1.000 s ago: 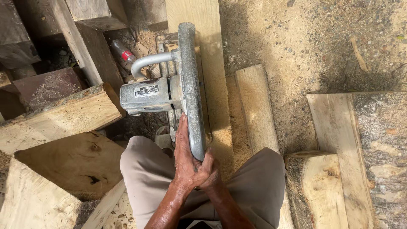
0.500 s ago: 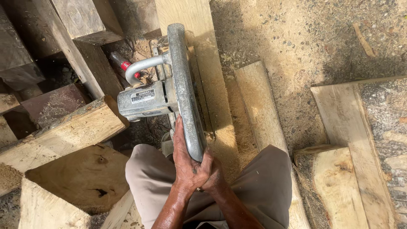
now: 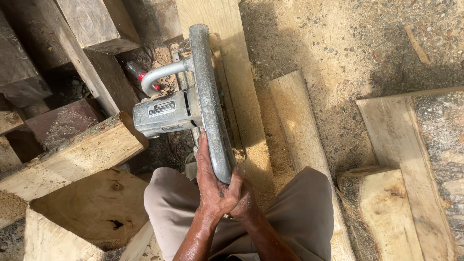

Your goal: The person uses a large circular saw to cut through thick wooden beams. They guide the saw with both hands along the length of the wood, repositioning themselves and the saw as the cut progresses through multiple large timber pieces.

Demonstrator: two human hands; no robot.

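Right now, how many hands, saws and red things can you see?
Hands: 2, left hand and right hand, both gripping the saw
Saws: 1, grey saw
Red things: 1, red-banded handle
Total: 4

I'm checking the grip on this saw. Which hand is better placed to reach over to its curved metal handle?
Probably the left hand: it lies on the left side of the saw, where the curved handle sticks out. The right hand sits lower, on the far side.
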